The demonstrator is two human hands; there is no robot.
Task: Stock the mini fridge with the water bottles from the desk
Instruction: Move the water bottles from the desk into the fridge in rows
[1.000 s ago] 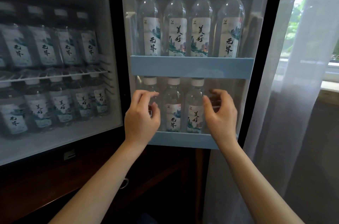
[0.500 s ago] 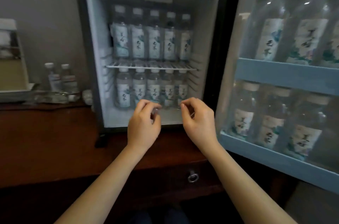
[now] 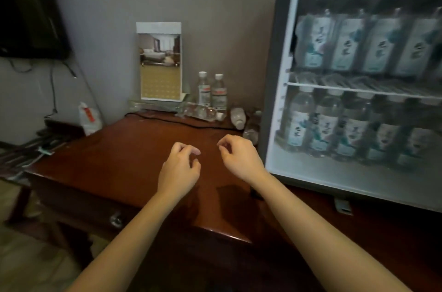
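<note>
My left hand (image 3: 181,167) and my right hand (image 3: 240,156) hover side by side above the dark wooden desk (image 3: 134,148), fingers loosely curled, holding nothing. At the desk's back stand two upright water bottles (image 3: 212,91) with white caps and red labels. Another bottle (image 3: 237,116) lies on its side next to them, and one more bottle (image 3: 252,129) lies against the fridge's side. The open mini fridge (image 3: 358,91) stands at the right, with both its shelves full of several labelled water bottles.
A standing hotel brochure (image 3: 159,62) in a clear holder leans at the wall behind the bottles. Crumpled clear plastic (image 3: 201,111) lies beside them. A black cable crosses the desk's back. A white packet (image 3: 88,116) and a dark screen (image 3: 28,9) are at the left.
The view has swung left from the fridge door, past the fridge's inside, to the desk. Both hands left the door's lower shelf and now hang over the desk top.
</note>
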